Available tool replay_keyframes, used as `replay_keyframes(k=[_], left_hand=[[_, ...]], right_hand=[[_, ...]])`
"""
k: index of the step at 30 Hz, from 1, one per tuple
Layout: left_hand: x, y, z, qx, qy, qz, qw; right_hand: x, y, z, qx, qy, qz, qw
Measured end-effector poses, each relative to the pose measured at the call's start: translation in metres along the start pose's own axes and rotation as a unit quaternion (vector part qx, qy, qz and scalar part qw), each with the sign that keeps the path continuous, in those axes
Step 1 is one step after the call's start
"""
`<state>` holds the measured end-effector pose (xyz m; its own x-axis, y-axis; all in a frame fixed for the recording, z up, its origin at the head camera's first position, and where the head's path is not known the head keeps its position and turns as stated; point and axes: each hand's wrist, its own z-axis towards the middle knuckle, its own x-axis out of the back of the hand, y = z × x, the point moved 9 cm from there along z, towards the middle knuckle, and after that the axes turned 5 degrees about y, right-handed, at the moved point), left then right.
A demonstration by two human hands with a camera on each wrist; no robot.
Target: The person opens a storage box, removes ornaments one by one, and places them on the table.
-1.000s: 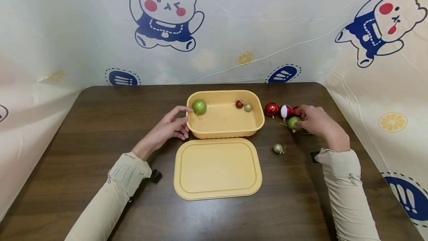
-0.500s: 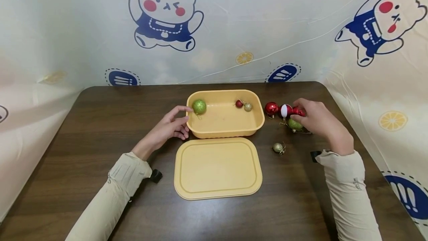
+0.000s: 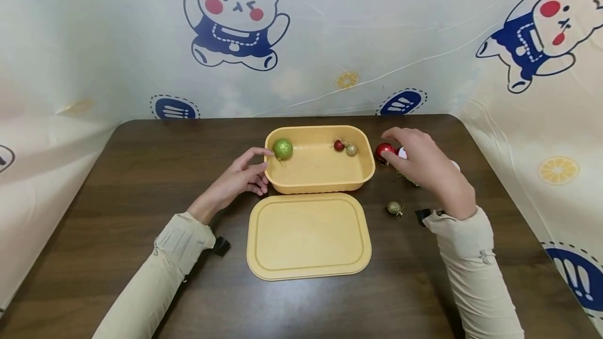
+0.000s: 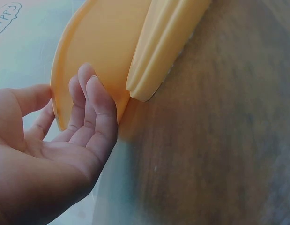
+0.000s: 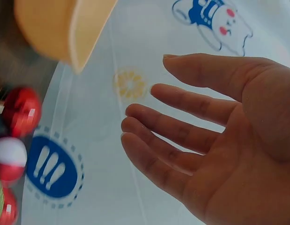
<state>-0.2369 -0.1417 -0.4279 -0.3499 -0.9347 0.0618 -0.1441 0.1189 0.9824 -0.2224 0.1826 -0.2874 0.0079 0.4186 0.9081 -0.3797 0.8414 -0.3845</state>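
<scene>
Most likely, the trouble from here is a rolling bauble. The right hand (image 3: 426,169) holds nothing, its fingers spread wide and thumb well apart, above the cluster beside the container (image 3: 320,189). The red bauble (image 3: 386,149) lies just beside the container's right wall; a fingertip catching its round side could send it off across the tabletop (image 3: 141,187). The red-and-white bauble (image 5: 10,157) sits close to it, so 1 careless nudge might scatter 2 at once. The gold bauble (image 3: 394,208) lies apart, nearer the person, where a low sleeve could knock it. The left hand (image 3: 240,178), fingers loosely bent, touches the container's left rim without a firm hold; too hard a push could slide the container into the red bauble and set the 3 inside it rolling: green bauble (image 3: 283,149), small red bauble (image 3: 339,145) and small gold bauble (image 3: 351,150).
</scene>
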Motion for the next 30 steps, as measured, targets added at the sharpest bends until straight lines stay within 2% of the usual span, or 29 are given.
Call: replay_keyframes(k=[5, 10, 15, 24, 30], left_hand=[[0.0, 0.001, 0.0, -0.001, -0.003, -0.001, 1.0], [-0.002, 0.003, 0.0, -0.005, -0.004, -0.004, 1.0], [-0.005, 0.004, 0.002, -0.005, -0.005, -0.01, 0.9999], [-0.004, 0.003, 0.003, -0.005, -0.003, -0.008, 0.9999], [0.0, -0.001, 0.0, 0.009, 0.003, -0.007, 0.9999]], right_hand=[[-0.011, -0.028, 0.015, 0.032, 0.009, 0.01, 0.9994], [-0.024, -0.055, 0.027, 0.071, 0.005, 0.016, 0.9973], [-0.041, -0.073, 0.04, 0.097, -0.008, 0.014, 0.9952], [-0.071, -0.097, 0.064, 0.118, -0.027, 0.041, 0.9918], [-0.099, -0.11, 0.082, 0.115, -0.056, 0.068, 0.9894]])
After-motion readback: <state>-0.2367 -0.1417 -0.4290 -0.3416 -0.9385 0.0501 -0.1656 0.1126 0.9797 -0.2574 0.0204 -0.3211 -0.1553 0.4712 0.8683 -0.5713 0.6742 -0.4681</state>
